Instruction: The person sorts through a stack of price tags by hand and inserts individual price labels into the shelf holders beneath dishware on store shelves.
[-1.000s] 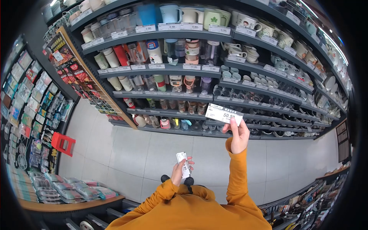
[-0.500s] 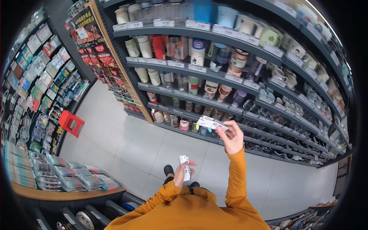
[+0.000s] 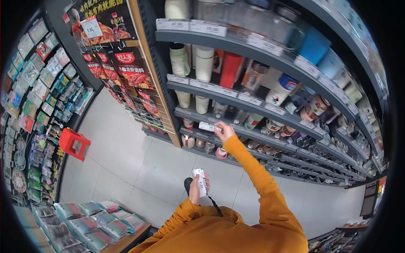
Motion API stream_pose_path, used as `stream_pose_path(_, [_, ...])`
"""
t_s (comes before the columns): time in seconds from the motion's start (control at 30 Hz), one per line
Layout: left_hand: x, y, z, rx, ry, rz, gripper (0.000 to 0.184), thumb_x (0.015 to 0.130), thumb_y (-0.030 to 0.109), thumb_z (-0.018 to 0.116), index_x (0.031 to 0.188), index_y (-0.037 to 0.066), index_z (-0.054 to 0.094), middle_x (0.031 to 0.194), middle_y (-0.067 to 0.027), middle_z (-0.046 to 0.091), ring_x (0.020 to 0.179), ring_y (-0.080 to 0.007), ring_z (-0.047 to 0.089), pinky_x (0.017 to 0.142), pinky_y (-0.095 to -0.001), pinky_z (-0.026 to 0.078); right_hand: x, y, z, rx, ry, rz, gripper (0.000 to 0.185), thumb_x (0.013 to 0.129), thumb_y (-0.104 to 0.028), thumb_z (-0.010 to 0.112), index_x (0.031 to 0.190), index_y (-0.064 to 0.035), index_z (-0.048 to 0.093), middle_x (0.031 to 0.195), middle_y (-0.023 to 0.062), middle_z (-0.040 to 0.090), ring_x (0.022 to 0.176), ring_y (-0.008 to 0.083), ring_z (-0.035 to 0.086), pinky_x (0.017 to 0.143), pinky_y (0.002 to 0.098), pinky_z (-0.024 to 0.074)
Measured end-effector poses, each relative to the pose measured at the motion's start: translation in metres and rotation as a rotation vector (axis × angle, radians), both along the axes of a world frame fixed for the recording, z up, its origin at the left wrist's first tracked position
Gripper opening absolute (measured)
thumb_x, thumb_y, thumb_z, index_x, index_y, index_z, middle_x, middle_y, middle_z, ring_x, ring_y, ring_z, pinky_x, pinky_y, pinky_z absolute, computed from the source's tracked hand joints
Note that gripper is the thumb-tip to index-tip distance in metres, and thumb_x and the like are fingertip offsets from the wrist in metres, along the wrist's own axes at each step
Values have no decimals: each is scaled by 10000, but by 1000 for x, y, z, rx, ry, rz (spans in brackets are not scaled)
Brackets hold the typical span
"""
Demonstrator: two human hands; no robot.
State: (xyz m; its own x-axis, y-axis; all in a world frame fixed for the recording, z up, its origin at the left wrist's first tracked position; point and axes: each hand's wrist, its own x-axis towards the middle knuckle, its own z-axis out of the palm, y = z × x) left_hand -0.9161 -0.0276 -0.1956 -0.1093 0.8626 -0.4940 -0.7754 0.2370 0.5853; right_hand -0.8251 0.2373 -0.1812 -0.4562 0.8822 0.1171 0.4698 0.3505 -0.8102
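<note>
Before the shelves (image 3: 192,37) of white flasks (image 3: 204,64), contents hidden, the right hand (image 3: 225,131) pinches a price label (image 3: 207,126) in nearly closed fingers; farther from them, the left hand (image 3: 195,190) curls round stacked labels (image 3: 201,182)

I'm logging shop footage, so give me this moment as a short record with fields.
Setting: shop aisle
Left hand: holds white price labels low, above the floor
Right hand: reaches out, holding a white card by its end in front of the shelving; contact with it unclear
Shelving stock: flasks, bottles and cups
End rack: hanging red packets
Far left: red stool beside a display of packaged goods
</note>
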Motion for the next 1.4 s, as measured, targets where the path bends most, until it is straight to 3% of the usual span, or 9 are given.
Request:
stream_pose_path(0.13, [-61, 11, 4, -86, -27, 27, 419, 979, 355, 315, 1077, 7, 527, 734, -45, 554, 579, -139, 514, 556, -260, 434, -55, 71, -34, 124, -182, 2, 224, 850, -247, 618, 1056, -158, 630, 907, 178, 670, 845, 379, 632, 706, 428, 506])
stream_pose_path(0.17, [-72, 14, 7, -85, -11, 36, 416, 980, 350, 313, 1078, 6, 526, 737, -46, 556, 585, -138, 514, 561, -259, 437, -66, 81, -46, 141, -153, -51, 215, 853, -264, 619, 997, -111, 663, 826, 141, 683, 757, 295, 669, 691, 357, 511])
stream_pose_path(0.43, [-131, 36, -7, -99, -30, 83, 415, 994, 344, 291, 1086, 6, 513, 748, -58, 565, 593, -130, 532, 538, -246, 437, -103, 114, -94, 91, -461, -108, 153, 858, -260, 619, 951, -141, 598, 918, 120, 686, 866, 372, 625, 730, 437, 508])
stream_pose_path(0.63, [-152, 55, -8, -85, -19, 33, 416, 992, 351, 292, 1085, 11, 512, 759, -61, 578, 588, -129, 531, 528, -245, 444, -100, 120, -107, 117, -321, -125, 132, 880, -281, 583, 963, -179, 583, 882, 121, 682, 840, 371, 633, 709, 477, 501])
stream_pose_path(0.73, [-160, 64, -5, -90, -31, -6, 410, 990, 347, 308, 1073, 8, 522, 773, -66, 581, 618, -160, 542, 592, -273, 453, -97, 124, -106, 155, -362, -131, 128, 880, -280, 581, 959, -180, 592, 865, 117, 681, 832, 363, 633, 708, 471, 499])
stream_pose_path(0.83, [-165, 72, -6, -96, -62, -34, 406, 991, 351, 306, 1084, 15, 515, 775, -64, 582, 615, -154, 546, 588, -272, 457, -93, 128, -111, 76, -429, -16, 148, 878, -264, 587, 970, -152, 616, 925, 113, 678, 880, 349, 629, 738, 414, 508])
stream_pose_path(1.03, [-171, 81, -6, -88, -19, -37, 426, 996, 353, 270, 1097, 17, 511, 771, -54, 580, 599, -128, 537, 546, -254, 454, -94, 120, -90, 113, -553, 34, 152, 871, -245, 593, 988, -156, 634, 936, 90, 669, 867, 341, 630, 742, 414, 514])
stream_pose_path(1.23, [-167, 91, 11, -134, -51, -34, 442, 1003, 349, 258, 1122, 9, 515, 773, -53, 579, 602, -135, 543, 554, -254, 463, -91, 114, -117, 374, -557, 66, 162, 858, -188, 601, 995, -133, 666, 934, 36, 616, 884, 251, 611, 732, 385, 522])
stream_pose_path(1.4, [-164, 98, 28, -112, 114, -56, 446, 1002, 394, 348, 1085, 10, 558, 800, -32, 584, 647, -111, 557, 574, -245, 464, -93, 95, -103, 579, -405, 14, 197, 845, -163, 615, 1021, -81, 649, 963, 45, 594, 900, 253, 593, 789, 347, 505])
